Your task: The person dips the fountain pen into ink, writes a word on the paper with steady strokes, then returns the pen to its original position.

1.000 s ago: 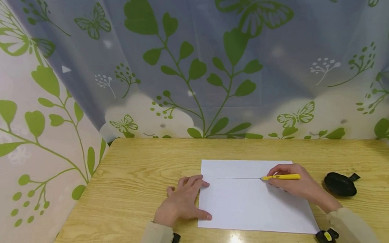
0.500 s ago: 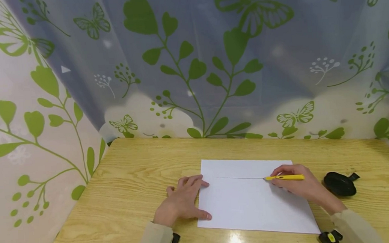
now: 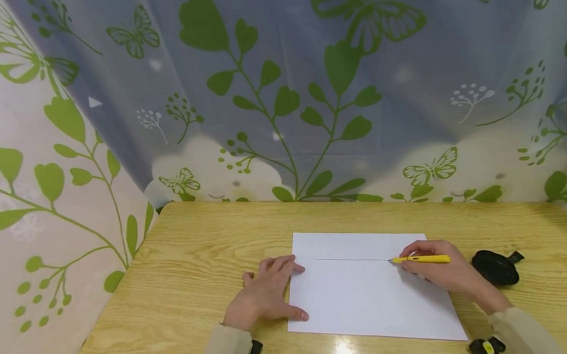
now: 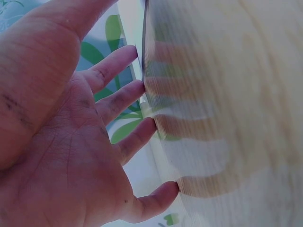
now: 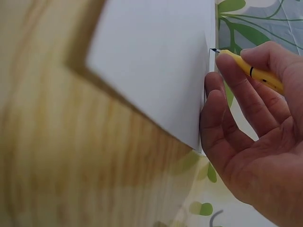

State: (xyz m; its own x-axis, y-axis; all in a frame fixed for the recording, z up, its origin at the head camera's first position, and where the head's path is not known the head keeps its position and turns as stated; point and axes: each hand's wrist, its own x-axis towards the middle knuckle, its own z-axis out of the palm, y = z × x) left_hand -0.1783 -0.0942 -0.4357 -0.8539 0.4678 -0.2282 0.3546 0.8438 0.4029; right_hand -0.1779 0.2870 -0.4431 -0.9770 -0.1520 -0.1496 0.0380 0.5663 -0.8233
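A sheet of white paper (image 3: 361,297) lies on the wooden table, with one thin dark line (image 3: 350,258) running across its upper part. My right hand (image 3: 440,267) pinches a yellow fountain pen (image 3: 429,259) between thumb and fingers, its dark nib at the line's right end. In the right wrist view the pen (image 5: 260,75) angles toward the paper (image 5: 151,61), and the lower fingers rest by the sheet. My left hand (image 3: 267,293) is spread over the paper's left edge, thumb on the sheet. The left wrist view shows its fingertips (image 4: 168,191) touching the shiny tabletop.
A black pouch-like object (image 3: 495,268) with a small tab lies right of the paper, near the right forearm. The wooden table (image 3: 194,243) ends at a curtain (image 3: 304,115) printed with leaves and butterflies. Black devices (image 3: 488,347) are worn at both wrists.
My right hand and the pen have slid slowly to the right, and the line has grown longer behind the nib. The left hand and the paper have stayed in place.
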